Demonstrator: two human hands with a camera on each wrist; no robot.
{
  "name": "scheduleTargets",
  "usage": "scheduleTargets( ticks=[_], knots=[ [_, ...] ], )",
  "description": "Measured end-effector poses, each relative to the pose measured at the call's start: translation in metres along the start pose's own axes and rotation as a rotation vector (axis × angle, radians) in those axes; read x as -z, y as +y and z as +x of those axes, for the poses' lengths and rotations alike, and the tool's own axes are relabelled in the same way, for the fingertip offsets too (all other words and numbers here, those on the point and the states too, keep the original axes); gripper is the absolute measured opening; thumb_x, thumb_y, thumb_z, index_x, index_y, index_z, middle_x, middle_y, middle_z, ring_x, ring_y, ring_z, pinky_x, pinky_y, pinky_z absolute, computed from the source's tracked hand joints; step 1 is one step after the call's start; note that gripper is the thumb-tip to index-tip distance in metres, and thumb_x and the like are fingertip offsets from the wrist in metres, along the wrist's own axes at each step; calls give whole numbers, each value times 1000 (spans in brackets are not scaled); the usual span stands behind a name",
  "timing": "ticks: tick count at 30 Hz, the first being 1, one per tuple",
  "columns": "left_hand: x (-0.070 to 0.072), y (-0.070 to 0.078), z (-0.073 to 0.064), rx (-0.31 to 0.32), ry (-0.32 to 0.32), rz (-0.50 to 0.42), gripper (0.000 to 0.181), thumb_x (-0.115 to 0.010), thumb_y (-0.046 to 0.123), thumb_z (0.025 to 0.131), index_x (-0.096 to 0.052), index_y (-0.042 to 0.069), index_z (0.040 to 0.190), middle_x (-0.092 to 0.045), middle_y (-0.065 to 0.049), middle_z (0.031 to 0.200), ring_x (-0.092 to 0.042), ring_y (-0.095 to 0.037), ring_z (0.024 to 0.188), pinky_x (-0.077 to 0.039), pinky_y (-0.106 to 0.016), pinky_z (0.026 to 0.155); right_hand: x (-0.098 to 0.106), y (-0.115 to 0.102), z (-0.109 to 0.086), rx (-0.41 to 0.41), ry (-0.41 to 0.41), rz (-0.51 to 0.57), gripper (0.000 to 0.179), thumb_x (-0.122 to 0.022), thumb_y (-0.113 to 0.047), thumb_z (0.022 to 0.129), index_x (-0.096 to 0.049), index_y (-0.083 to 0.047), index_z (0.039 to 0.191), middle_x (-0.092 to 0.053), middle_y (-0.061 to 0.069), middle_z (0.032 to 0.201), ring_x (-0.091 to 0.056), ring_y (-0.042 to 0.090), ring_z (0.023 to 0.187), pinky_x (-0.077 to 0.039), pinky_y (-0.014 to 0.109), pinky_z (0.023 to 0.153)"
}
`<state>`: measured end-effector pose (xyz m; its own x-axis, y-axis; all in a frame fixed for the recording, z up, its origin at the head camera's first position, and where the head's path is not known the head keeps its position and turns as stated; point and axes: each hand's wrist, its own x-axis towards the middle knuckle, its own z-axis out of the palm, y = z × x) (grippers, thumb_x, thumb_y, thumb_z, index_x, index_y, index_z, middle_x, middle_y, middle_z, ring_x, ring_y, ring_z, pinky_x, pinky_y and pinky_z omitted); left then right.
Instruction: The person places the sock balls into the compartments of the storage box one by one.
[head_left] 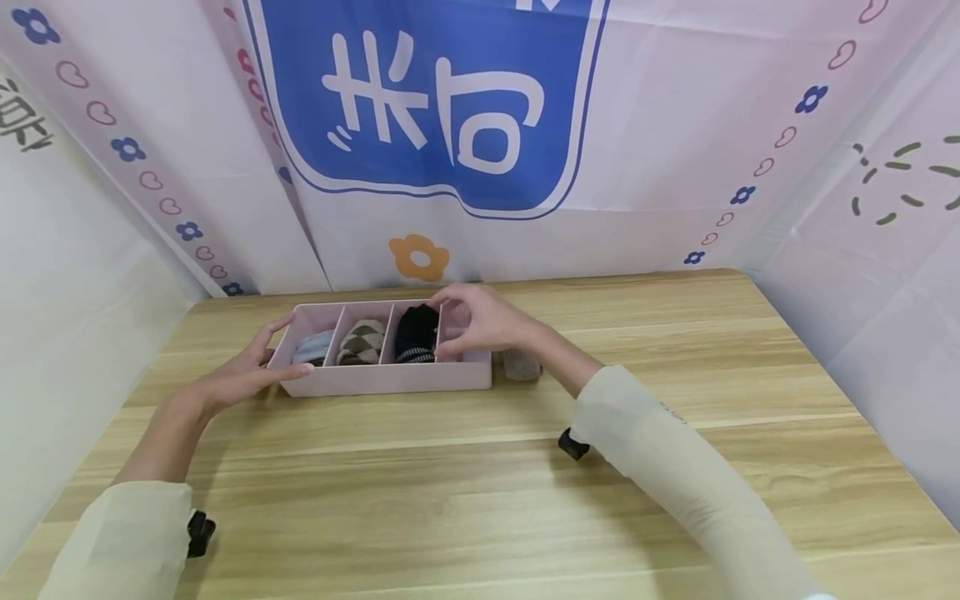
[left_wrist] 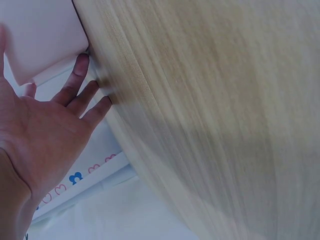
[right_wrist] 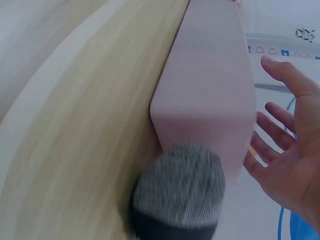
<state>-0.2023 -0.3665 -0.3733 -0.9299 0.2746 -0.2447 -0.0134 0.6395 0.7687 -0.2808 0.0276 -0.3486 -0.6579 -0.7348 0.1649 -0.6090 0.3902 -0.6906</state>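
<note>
A long pink divided box (head_left: pixel 390 382) sits toward the back of the table, with rolled socks in it. From the left they are a light blue roll (head_left: pixel 313 343), a beige and green argyle roll (head_left: pixel 362 342) and a black roll (head_left: pixel 417 329). My left hand (head_left: pixel 242 367) spans the box's left end, thumb over the front rim, other fingers extended and spread. Over the right-end compartment, my right hand (head_left: pixel 483 318) has its thumb and fingers apart near the last divider; nothing shows between them. A grey rolled sock (right_wrist: pixel 180 187) with a dark band lies just right of the box.
The wooden table (head_left: pixel 420 500) reaches back to a printed cloth backdrop (head_left: pixel 645 233). White cloth also hangs at the left and right sides. Black clips (head_left: pixel 573 443) are attached near both sleeve cuffs.
</note>
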Motion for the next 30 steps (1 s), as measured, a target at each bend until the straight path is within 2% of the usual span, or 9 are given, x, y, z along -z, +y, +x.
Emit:
scheduleTargets(
  ticks=[6,11,16,21,25,30],
  knots=[
    [0,1,-1,4,1,11,101,-62,35,103,16,26,166,-20,-48,155,-25,-62,144,-25,-78,107,19,4,-22,15,14,-9,63,-85,-23,84,-62,2,137,-64,18,137,-57,35,125,-51,53,100],
    [0,1,-1,7,-2,5,101,-62,35,103,17,26,165,-21,-48,155,-26,-61,143,-25,-78,108,30,9,-38,-14,23,-34,62,-85,-19,84,-62,2,137,-64,18,137,-58,35,126,-51,54,100],
    [-1,0,0,14,-4,3,101,-61,36,103,17,28,165,-25,-47,154,-30,-59,142,-26,-77,108,37,19,-54,-41,18,-62,67,-88,-19,82,-60,2,140,-63,17,140,-57,32,126,-50,55,102],
    [-3,-1,0,16,-5,2,100,-61,36,103,17,29,165,-28,-46,153,-33,-58,142,-27,-76,108,42,32,-70,-38,3,-80,71,-88,-20,80,-58,5,140,-62,21,140,-57,38,127,-49,58,101],
    [-2,0,-1,19,-7,8,100,-61,36,103,17,29,165,-25,-47,154,-30,-59,142,-26,-77,108,44,41,-79,-55,-10,-99,74,-89,-21,79,-57,7,140,-61,25,140,-57,41,126,-49,59,101],
    [-1,1,0,18,-10,8,100,-61,36,103,18,28,165,-21,-48,156,-26,-61,144,-24,-79,108,42,51,-86,-83,-22,-127,83,-93,-25,74,-56,9,139,-62,24,137,-58,39,125,-47,58,104]
  ],
)
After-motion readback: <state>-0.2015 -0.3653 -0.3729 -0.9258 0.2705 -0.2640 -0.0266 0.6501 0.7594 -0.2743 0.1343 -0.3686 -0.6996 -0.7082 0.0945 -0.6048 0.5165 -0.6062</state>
